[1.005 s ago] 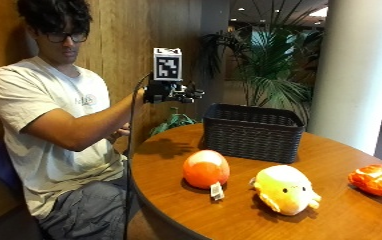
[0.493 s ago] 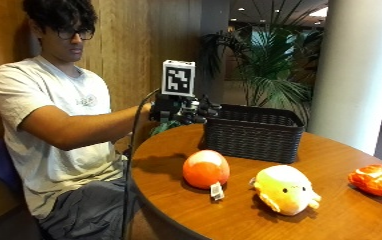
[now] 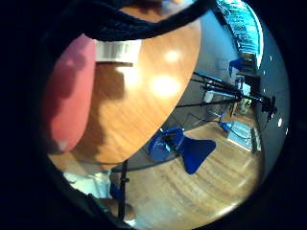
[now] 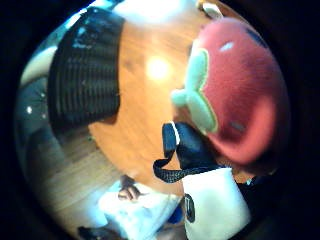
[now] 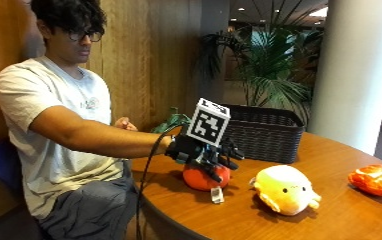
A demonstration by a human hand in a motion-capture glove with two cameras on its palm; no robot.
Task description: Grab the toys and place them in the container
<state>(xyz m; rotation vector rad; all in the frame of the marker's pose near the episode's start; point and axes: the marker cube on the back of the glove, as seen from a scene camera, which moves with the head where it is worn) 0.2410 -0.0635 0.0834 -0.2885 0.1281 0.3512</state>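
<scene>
Three toys lay untouched on the round wooden worktop (image 5: 351,210); we saw the gloved right hand (image 5: 203,154) had descended from above, fingers spread open, over the round red-orange strawberry plush (image 5: 204,178), at seven o'clock from the dark woven basket (image 5: 264,132).

Right arm stretched forward across the body, black-gloved right hand (image 5: 207,154) held palm down, fingers (image 5: 229,159) spread and relaxed; bare left hand (image 5: 123,123) raised near the chest.
</scene>
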